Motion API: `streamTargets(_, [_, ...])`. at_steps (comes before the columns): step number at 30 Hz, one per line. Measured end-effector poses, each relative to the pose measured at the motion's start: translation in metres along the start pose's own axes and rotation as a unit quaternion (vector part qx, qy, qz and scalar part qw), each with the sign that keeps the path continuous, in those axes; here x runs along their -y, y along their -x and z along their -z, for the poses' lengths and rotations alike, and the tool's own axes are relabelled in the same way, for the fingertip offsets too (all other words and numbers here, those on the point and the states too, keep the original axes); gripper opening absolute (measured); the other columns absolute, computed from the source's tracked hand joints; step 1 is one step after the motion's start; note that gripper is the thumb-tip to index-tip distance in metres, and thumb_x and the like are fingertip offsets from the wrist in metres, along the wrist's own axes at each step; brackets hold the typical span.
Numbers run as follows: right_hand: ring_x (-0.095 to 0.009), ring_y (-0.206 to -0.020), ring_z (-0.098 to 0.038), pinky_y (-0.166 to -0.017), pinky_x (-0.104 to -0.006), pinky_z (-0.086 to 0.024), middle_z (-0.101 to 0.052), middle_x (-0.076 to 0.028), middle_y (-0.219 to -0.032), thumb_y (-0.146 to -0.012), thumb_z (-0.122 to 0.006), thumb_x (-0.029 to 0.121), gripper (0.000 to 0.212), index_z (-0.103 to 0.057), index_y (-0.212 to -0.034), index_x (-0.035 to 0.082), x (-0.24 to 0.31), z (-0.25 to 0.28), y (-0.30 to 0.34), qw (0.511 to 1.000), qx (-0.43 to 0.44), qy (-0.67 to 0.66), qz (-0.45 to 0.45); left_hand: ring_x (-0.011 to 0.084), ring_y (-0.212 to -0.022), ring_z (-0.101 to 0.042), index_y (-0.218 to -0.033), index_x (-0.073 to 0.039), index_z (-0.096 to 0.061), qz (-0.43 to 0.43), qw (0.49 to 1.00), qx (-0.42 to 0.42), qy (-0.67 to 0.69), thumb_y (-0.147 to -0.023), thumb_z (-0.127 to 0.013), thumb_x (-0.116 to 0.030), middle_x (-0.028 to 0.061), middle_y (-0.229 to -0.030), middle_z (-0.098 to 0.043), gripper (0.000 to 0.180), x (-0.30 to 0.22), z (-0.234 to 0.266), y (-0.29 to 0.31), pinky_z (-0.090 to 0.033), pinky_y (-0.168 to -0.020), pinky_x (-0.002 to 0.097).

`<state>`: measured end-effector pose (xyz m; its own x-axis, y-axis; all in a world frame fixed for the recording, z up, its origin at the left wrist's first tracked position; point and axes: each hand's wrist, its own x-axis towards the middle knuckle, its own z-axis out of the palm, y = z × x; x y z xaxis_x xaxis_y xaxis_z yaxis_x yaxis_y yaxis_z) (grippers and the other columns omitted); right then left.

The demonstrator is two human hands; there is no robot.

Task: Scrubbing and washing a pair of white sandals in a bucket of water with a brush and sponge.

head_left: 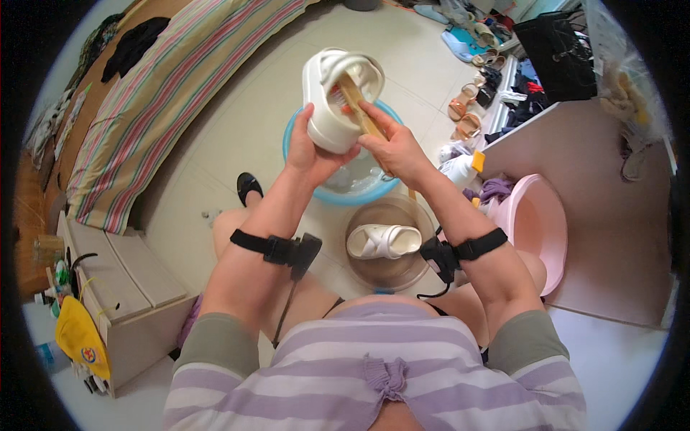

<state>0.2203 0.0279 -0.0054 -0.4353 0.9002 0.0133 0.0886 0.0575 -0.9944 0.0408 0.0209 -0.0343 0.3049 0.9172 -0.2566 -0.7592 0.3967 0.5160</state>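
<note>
A thick-soled white sandal is held up over a blue-rimmed basin by my left hand, its fingers wrapped around the sole and heel. My right hand grips a brush with a wooden handle, whose far end reaches inside the sandal. Orange-red shows beside it, possibly bristles, but the brush's working side is mostly hidden. Water with some suds shows in the blue-rimmed basin. Nearer to me, another white sandal with crossed straps lies in a brownish see-through basin.
A pink tub and a white bottle with a yellow cap stand on the right. Several shoes line the floor beyond. At left are a striped-cloth-covered bed, a pale cabinet and a yellow cap.
</note>
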Motion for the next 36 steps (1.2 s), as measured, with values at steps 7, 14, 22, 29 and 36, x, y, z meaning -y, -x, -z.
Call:
streamTargets(7, [-0.018,-0.11,-0.055,-0.094,-0.0288,-0.042,-0.057,-0.014,-0.124,-0.082,-0.06,0.02,0.065,-0.039,-0.142,0.006,0.014,-0.019,0.02,0.998,0.021,0.054,0.036,0.0259,-0.109,-0.05,-0.129,-0.021,-0.045,-0.058,0.998,-0.002,0.034,-0.087,-0.043,-0.059,0.0069,-0.123,-0.052,0.056,-0.004,0.008,0.002,-0.044,-0.085,0.0455])
streamTargets(14, [-0.013,-0.092,-0.057,-0.081,-0.027,-0.047,-0.061,-0.009,-0.114,-0.085,-0.06,0.018,0.063,-0.037,-0.143,0.007,0.002,-0.006,0.019,0.997,0.008,0.019,-0.076,0.026,-0.11,-0.05,-0.129,-0.021,-0.045,-0.047,0.997,-0.064,0.014,-0.086,-0.046,-0.058,0.0072,-0.123,-0.052,0.057,-0.007,-0.001,0.0,-0.045,-0.083,0.0454])
streamTargets(22, [-0.004,-0.056,-0.045,-0.047,-0.0218,-0.038,-0.051,0.003,-0.071,-0.086,-0.059,0.016,0.062,-0.038,-0.144,0.014,0.024,-0.014,0.0,0.991,0.044,-0.041,-0.116,0.0267,-0.114,-0.05,-0.136,-0.017,-0.04,-0.05,0.998,-0.012,0.041,-0.09,-0.041,-0.052,0.0087,-0.127,-0.049,0.057,-0.005,-0.003,0.002,-0.043,-0.091,0.045])
streamTargets(29, [-0.004,-0.051,-0.04,-0.042,-0.0205,-0.032,-0.046,0.004,-0.067,-0.087,-0.057,0.016,0.064,-0.034,-0.146,0.017,0.04,-0.028,0.028,0.986,0.042,-0.109,-0.119,0.0271,-0.113,-0.05,-0.132,-0.018,-0.043,-0.072,0.997,-0.021,0.022,-0.085,-0.048,-0.056,0.0087,-0.128,-0.05,0.06,-0.009,0.008,0.005,-0.042,-0.09,0.0483])
streamTargets(36, [-0.006,-0.053,-0.042,-0.043,-0.0219,-0.034,-0.045,0.004,-0.067,-0.084,-0.061,0.017,0.066,-0.036,-0.145,0.024,0.016,-0.003,0.019,0.982,0.028,-0.084,-0.167,0.0291,-0.113,-0.05,-0.135,-0.013,-0.039,-0.081,0.996,-0.041,0.027,-0.087,-0.05,-0.05,0.0133,-0.13,-0.047,0.061,-0.012,-0.004,0.004,-0.044,-0.092,0.047])
